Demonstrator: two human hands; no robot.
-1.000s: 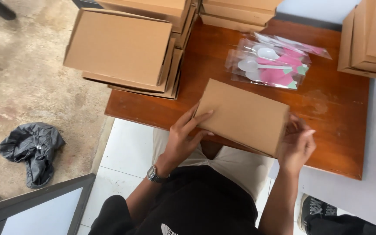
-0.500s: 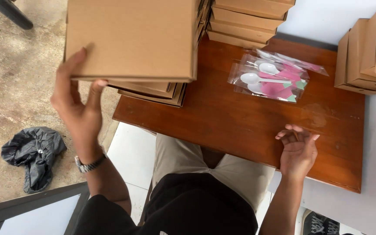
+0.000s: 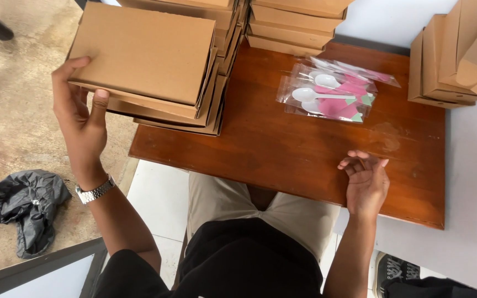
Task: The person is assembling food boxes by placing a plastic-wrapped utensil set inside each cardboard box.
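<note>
Left grip (image 3: 81, 118) clasped on flat cardboard box (image 3: 144, 52); right grip (image 3: 365, 182) empty, half-curled.

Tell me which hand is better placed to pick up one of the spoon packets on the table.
Right. The right hand rests free on the wooden table, nearer the spoon packets. The left hand grips the edge of the top cardboard box on the stack at the far left.

The left hand (image 3: 81, 118) reaches forward and to the left, arm extended, palm turned inward, thumb up and fingers curled in a grip; a metal watch (image 3: 95, 190) sits on its wrist. The right hand (image 3: 365, 185) rests low and near the body, empty, fingers loosely curled, forearm bent upward.
</note>
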